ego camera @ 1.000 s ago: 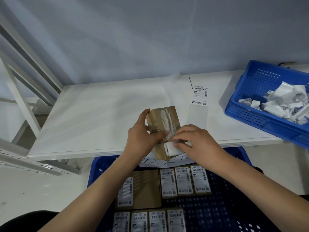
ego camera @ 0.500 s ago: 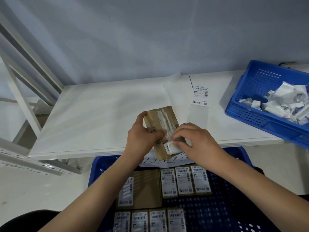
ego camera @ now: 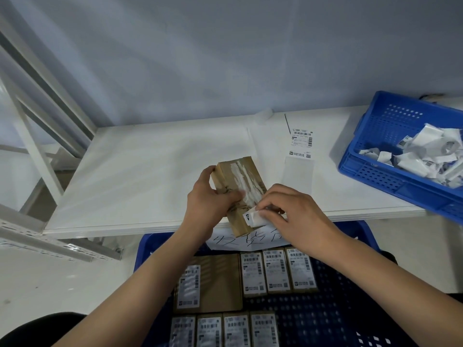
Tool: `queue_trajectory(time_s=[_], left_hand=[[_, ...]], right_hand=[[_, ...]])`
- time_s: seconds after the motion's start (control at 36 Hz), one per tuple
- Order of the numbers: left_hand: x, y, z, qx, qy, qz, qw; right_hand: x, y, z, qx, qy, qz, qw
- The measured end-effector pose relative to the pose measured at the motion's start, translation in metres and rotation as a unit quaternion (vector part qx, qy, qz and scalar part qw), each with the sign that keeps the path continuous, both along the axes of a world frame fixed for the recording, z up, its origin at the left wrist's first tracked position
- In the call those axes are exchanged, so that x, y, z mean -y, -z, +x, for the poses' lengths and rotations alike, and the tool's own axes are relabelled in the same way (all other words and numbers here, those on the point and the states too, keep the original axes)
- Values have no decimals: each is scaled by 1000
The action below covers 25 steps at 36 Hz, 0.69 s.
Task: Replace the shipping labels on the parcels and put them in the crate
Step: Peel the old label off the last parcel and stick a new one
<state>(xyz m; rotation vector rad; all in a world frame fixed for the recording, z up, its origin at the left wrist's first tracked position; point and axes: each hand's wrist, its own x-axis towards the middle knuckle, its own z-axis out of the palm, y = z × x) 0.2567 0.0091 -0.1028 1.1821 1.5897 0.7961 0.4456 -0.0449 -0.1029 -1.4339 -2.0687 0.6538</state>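
Observation:
My left hand (ego camera: 208, 199) grips a small brown cardboard parcel (ego camera: 233, 176) over the table's front edge, thumb across its top face. White scraps of torn label paper streak that face. My right hand (ego camera: 293, 214) pinches the curled, half-peeled old label (ego camera: 251, 217) at the parcel's near end. A fresh shipping label (ego camera: 300, 144) on its backing strip lies on the white table (ego camera: 140, 176) just beyond. Below the table stands a blue crate (ego camera: 345, 296) holding several labelled parcels (ego camera: 275, 270).
A second blue crate (ego camera: 375, 156) at the right end of the table holds several crumpled peeled labels. A paper sheet with handwriting (ego camera: 240, 240) hangs on the lower crate's far rim. White shelf framing (ego camera: 37, 136) runs along the left.
The parcel has tilted slightly to the left and my right hand has drawn the curled label a little further down off its face.

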Motion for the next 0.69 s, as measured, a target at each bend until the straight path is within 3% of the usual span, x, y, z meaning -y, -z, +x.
queue_trajectory(time_s=[0.69], left_hand=[[-10,0,-11,69,-14,-34,997]], right_hand=[[7,-6,-3,-9,-14,46,999]])
